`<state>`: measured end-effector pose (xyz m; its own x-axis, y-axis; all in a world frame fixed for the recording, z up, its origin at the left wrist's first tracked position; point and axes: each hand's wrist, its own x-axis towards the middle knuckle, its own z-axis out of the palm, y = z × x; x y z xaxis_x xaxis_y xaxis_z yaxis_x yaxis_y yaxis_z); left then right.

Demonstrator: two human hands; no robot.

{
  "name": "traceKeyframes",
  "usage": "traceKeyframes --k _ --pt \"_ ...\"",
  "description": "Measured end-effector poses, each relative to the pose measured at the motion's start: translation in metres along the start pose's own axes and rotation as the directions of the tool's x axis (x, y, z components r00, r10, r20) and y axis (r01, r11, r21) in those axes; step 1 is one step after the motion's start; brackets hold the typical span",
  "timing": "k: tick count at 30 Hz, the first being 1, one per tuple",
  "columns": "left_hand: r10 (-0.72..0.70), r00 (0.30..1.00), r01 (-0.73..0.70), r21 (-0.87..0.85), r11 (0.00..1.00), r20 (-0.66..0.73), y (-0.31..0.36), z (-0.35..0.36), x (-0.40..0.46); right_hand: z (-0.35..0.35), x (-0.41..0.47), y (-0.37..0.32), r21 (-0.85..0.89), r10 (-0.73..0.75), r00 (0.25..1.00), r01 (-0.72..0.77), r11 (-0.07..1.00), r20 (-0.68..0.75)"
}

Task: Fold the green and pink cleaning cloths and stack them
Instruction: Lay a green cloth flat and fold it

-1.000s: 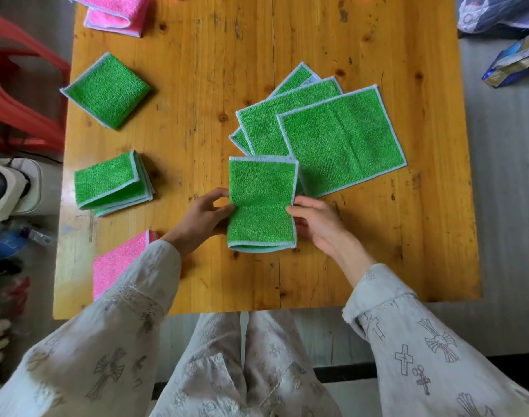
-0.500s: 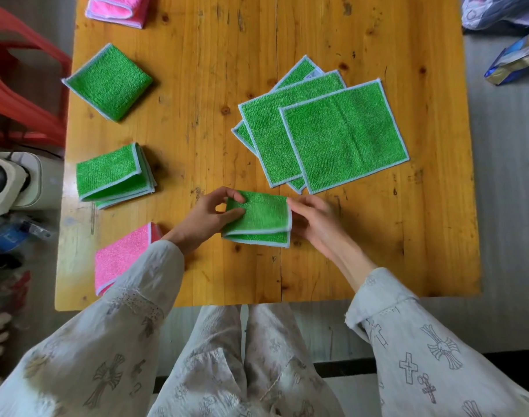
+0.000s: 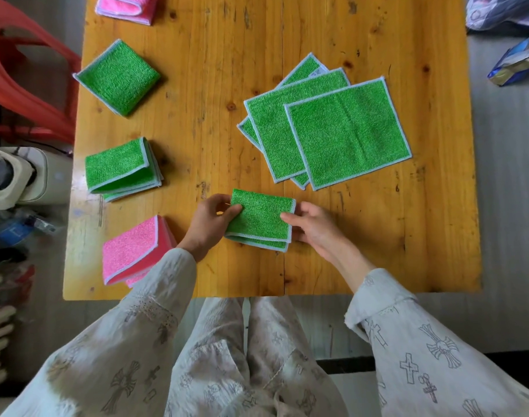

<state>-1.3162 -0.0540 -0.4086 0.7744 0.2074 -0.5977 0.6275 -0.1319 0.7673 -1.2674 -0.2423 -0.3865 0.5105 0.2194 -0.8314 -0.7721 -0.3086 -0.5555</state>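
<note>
Since a second ago we've halved the green cloth [image 3: 258, 219] again, both hands pinching it, left hand [image 3: 210, 225] at its 9 o'clock, right hand [image 3: 313, 228] at 3, long axis 9–3, green stack [image 3: 121, 170] toward 10, nearer left hand.

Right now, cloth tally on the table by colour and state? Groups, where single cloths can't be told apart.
Flat unfolded green cloths: 3, top one
Folded green cloth held in both hands: 1
Folded green groups at left: 2
Folded pink groups: 2
Total: 8 cloths or groups; layers inside the folded groups can't be counted.
</note>
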Motion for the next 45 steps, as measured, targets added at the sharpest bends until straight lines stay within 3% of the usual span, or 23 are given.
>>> traceKeyframes --k 4,9,11,15,20,23,26,29,31,34,36,39,41,43,45 --pt "0.067 0.998 -0.064 0.131 0.989 -0.019 0.006 -0.001 0.000 0.003 -0.006 0.000 -0.214 -0.112 0.991 0.095 0.972 -0.067" --pt "0.146 0.979 -0.170 0.168 0.971 0.144 0.018 -0.013 0.001 0.010 -0.010 -0.036 -0.577 -0.208 0.966 0.258 0.775 0.153" --pt "0.170 0.973 -0.196 0.178 0.964 0.154 0.021 -0.016 -0.001 0.014 -0.011 -0.045 -0.609 -0.212 0.965 0.262 0.748 0.155" --pt "0.205 0.974 -0.226 0.315 0.922 0.099 0.020 -0.013 -0.009 0.019 -0.011 -0.039 -0.566 -0.213 0.974 0.219 0.795 0.078" --pt "0.167 0.986 -0.160 0.391 0.907 0.016 0.004 -0.002 -0.019 0.030 -0.011 -0.016 -0.719 -0.322 0.947 0.217 0.660 -0.010" --pt "0.136 0.991 -0.115 0.447 0.887 -0.015 -0.005 -0.003 -0.025 0.033 -0.010 -0.004 -0.727 -0.295 0.955 0.189 0.661 -0.020" --pt "0.126 0.991 -0.079 0.556 0.827 -0.045 -0.015 -0.009 -0.028 0.037 -0.010 0.006 -0.722 -0.172 0.985 0.130 0.680 0.016" --pt "0.220 0.970 -0.105 0.633 0.767 -0.106 -0.019 -0.012 -0.028 0.041 -0.007 0.018 -0.689 -0.176 0.983 0.098 0.718 -0.044" --pt "0.360 0.931 -0.190 0.750 0.634 -0.069 -0.020 -0.009 -0.030 0.045 -0.004 0.027 -0.689 -0.244 0.964 0.108 0.717 -0.102" --pt "0.483 0.864 -0.367 0.837 0.405 0.144 -0.024 0.000 -0.042 0.052 -0.004 0.035 -0.730 -0.333 0.934 0.137 0.670 -0.130" --pt "0.441 0.867 -0.397 0.858 0.327 0.233 -0.030 0.007 -0.053 0.056 -0.010 0.038 -0.788 -0.443 0.890 0.197 0.583 -0.105" --pt "0.315 0.911 -0.369 0.868 0.332 0.267 -0.039 0.012 -0.064 0.054 -0.018 0.048 -0.905 -0.666 0.735 0.359 0.227 0.124" --pt "0.272 0.916 -0.376 0.864 0.335 0.294 -0.045 0.013 -0.069 0.048 -0.019 0.060 -0.903 -0.697 0.654 0.428 0.021 0.294" --pt "0.251 0.922 -0.369 0.861 0.349 0.294 -0.048 0.014 -0.070 0.039 -0.020 0.073 -0.897 -0.647 0.655 0.430 -0.107 0.391" --pt "0.233 0.929 -0.358 0.860 0.363 0.288 -0.049 0.014 -0.068 0.032 -0.021 0.081 -0.912 -0.567 0.719 0.366 -0.184 0.403"
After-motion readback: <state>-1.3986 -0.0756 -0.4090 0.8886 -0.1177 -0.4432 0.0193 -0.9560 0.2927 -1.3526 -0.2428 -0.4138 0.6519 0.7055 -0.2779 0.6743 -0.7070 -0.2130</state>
